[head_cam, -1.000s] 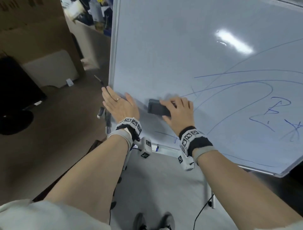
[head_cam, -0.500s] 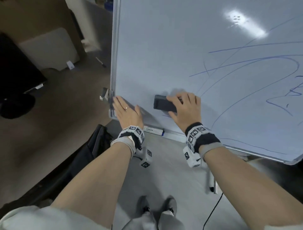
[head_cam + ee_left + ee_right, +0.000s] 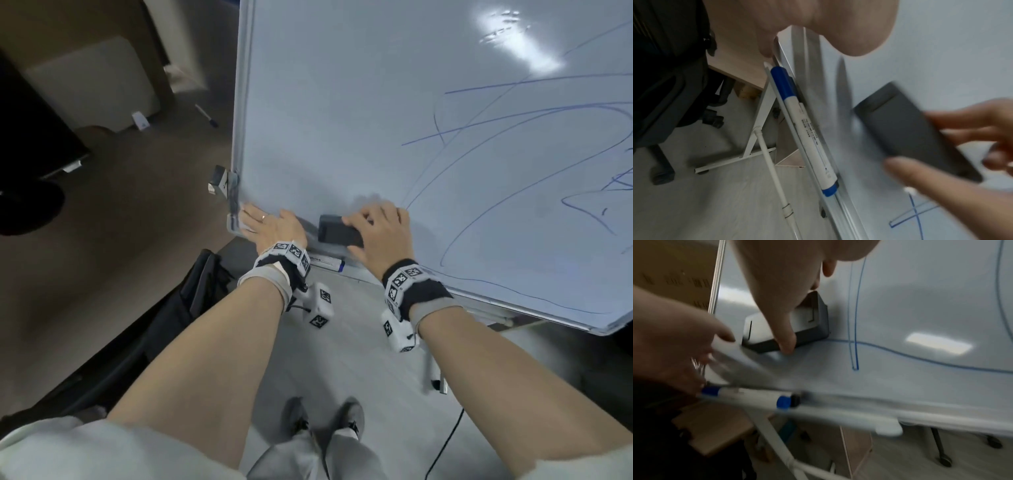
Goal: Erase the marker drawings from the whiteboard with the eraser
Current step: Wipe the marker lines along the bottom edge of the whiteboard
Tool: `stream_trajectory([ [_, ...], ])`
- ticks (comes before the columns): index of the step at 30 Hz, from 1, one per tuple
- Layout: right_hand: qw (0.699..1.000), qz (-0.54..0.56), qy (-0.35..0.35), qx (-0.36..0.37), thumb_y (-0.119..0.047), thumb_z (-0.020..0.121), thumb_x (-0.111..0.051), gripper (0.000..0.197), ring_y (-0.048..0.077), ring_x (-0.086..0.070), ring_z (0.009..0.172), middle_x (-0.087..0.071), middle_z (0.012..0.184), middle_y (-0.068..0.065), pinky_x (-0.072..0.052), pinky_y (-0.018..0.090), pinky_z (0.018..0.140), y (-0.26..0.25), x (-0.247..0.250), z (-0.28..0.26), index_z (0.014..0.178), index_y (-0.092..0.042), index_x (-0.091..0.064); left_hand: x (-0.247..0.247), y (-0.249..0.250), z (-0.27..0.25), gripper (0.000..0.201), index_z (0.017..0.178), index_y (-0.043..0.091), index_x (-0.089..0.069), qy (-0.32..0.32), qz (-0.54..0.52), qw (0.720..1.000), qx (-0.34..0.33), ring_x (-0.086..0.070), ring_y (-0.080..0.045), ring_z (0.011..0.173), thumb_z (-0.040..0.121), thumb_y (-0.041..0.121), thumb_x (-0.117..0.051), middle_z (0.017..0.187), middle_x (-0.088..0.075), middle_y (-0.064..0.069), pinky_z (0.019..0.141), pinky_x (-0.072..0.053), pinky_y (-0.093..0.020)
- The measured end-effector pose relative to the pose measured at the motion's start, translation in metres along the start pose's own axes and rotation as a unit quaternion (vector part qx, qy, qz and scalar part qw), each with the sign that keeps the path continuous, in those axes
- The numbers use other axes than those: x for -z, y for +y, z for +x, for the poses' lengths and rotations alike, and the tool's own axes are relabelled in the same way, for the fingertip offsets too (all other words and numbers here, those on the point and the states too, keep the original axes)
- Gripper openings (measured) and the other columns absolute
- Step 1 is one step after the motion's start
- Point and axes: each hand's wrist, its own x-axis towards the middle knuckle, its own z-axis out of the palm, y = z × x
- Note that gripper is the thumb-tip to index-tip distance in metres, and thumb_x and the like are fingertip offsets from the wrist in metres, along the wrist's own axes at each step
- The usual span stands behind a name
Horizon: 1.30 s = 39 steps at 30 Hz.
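A large whiteboard stands tilted before me, with blue marker lines across its right half. My right hand grips a dark grey eraser and presses it flat on the board near the bottom edge. In the right wrist view the thumb and fingers clamp the eraser, just left of blue lines. My left hand lies flat with straight fingers on the board's lower left corner, a ring on one finger. The left wrist view shows the eraser blurred.
A blue-capped marker lies in the tray under the board, also the marker. Another marker lies on the brown floor at left. A black chair, a dark bag, a cable and my feet are below.
Both hands slid down the board: the left hand from the left edge to the bottom corner, the right hand with the eraser down to just above the tray. The view tilted downward.
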Motion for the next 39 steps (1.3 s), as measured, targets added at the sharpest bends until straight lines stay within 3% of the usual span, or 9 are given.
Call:
stream_trajectory([
  [4,0.992,0.005,0.087,-0.086,-0.036,0.066,-0.081,0.051,0.027,-0.045,0.098,-0.057,0.108,0.001,-0.029,0.037,0.084,0.018,0.023,0.027,0.112,-0.027,-0.063,-0.003,-0.005,-0.009,0.064,0.151,-0.001,-0.020,0.018,-0.040,0.997,0.069,-0.028,-0.037,0.142,0.098,0.026,-0.040,0.156,-0.023,-0.018,0.111,-0.032,-0.046],
  [10,0.998,0.021,0.032,-0.057,-0.033,0.063,-0.085,0.048,0.027,-0.044,0.095,-0.056,0.101,0.001,-0.033,0.038,0.081,0.014,-0.014,-0.013,0.105,-0.026,-0.063,-0.008,-0.015,-0.006,0.047,0.136,-0.001,-0.031,-0.049,-0.050,0.979,0.190,-0.045,-0.032,0.124,0.096,0.017,-0.045,0.139,-0.037,-0.016,0.100,-0.040,-0.038],
  [16,0.990,0.016,0.079,-0.114,-0.033,0.068,-0.079,0.051,0.028,-0.046,0.100,-0.055,0.111,0.002,-0.036,0.039,0.086,0.025,0.007,0.000,0.116,-0.027,-0.062,-0.012,-0.024,-0.016,0.040,0.138,-0.010,-0.046,-0.171,0.027,0.985,0.017,-0.048,-0.036,0.132,0.105,0.011,-0.037,0.143,-0.048,-0.025,0.106,-0.038,-0.039],
  [19,0.989,0.031,0.067,-0.131,-0.032,0.067,-0.080,0.050,0.029,-0.047,0.099,-0.054,0.109,0.002,-0.036,0.039,0.085,0.027,0.006,-0.003,0.114,-0.028,-0.062,-0.014,-0.022,-0.015,0.044,0.142,0.002,-0.044,-0.178,0.043,0.983,0.023,-0.051,-0.030,0.131,0.103,0.023,-0.044,0.144,-0.049,-0.014,0.107,-0.036,-0.045],
  [25,0.995,0.011,-0.012,-0.098,-0.028,0.061,-0.085,0.049,0.028,-0.047,0.093,-0.054,0.100,0.003,-0.035,0.038,0.079,0.018,-0.024,-0.044,0.103,-0.026,-0.060,-0.011,-0.024,-0.012,0.043,0.144,0.004,-0.042,-0.159,0.018,0.986,0.045,-0.044,-0.034,0.135,0.103,0.018,-0.040,0.148,-0.041,-0.015,0.108,-0.034,-0.043],
  [29,0.977,0.020,0.097,-0.187,-0.032,0.067,-0.079,0.049,0.029,-0.047,0.098,-0.055,0.109,0.007,-0.032,0.038,0.082,0.039,0.012,-0.007,0.110,-0.024,-0.057,-0.024,-0.024,-0.007,0.049,0.146,0.007,-0.038,-0.150,-0.059,0.983,0.087,-0.045,-0.031,0.134,0.101,0.024,-0.043,0.149,-0.039,-0.014,0.109,-0.036,-0.044],
  [32,0.969,0.041,0.138,-0.203,-0.033,0.067,-0.078,0.050,0.029,-0.045,0.102,-0.054,0.112,0.006,-0.032,0.038,0.084,0.057,0.029,0.004,0.112,-0.026,-0.056,-0.030,-0.026,-0.013,0.060,0.150,-0.002,-0.026,-0.103,-0.273,0.937,0.194,-0.053,-0.036,0.128,0.103,0.032,-0.042,0.147,-0.044,-0.020,0.102,-0.049,-0.042],
  [35,0.986,0.042,0.070,-0.145,-0.031,0.064,-0.083,0.054,0.030,-0.047,0.101,-0.054,0.111,0.007,-0.037,0.040,0.084,0.057,0.012,-0.016,0.112,-0.025,-0.059,-0.044,-0.024,-0.020,0.091,0.150,0.000,-0.014,-0.068,-0.354,0.884,0.298,-0.056,-0.041,0.122,0.092,0.062,-0.048,0.140,-0.049,-0.021,0.100,-0.050,-0.052],
  [39,0.995,0.037,-0.010,-0.096,-0.022,0.059,-0.088,0.055,0.030,-0.048,0.094,-0.054,0.103,0.006,-0.036,0.040,0.081,0.057,-0.030,-0.071,0.106,-0.024,-0.060,-0.057,-0.019,-0.040,0.088,0.132,0.004,-0.032,-0.091,-0.377,0.873,0.297,-0.071,-0.036,0.093,0.075,0.059,-0.071,0.111,-0.065,-0.017,0.085,-0.059,-0.050],
])
